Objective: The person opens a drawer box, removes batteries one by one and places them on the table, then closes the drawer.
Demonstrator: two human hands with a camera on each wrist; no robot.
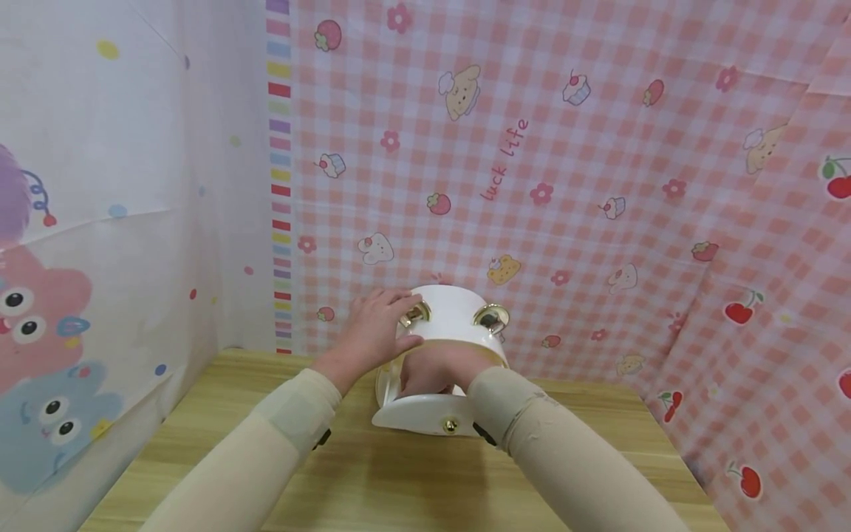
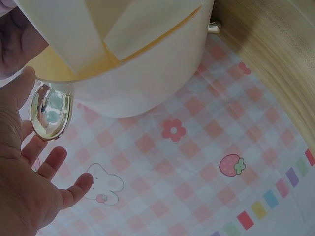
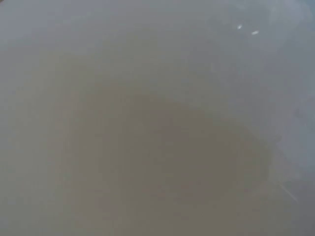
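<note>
A rounded white container (image 1: 449,309) stands on the table, with a gold ear-shaped fitting (image 1: 493,318) at each side. Its front flap (image 1: 419,414) hangs open and carries a gold knob (image 1: 450,425). My left hand (image 1: 376,329) rests at the left gold fitting (image 2: 52,110), thumb near the rim and fingers spread around it; the outer fingers touch nothing. Through the front opening reaches my right hand (image 1: 435,367), bent at the wrist. Its fingertips and anything in them are hidden. The right wrist view is a dark blur against a pale surface.
The wooden table (image 1: 319,480) carries the container near its back edge. Behind hangs a pink checked cloth (image 1: 572,148) with printed fruit and animals. A white cloth (image 1: 133,185) with cartoon figures hangs at the left.
</note>
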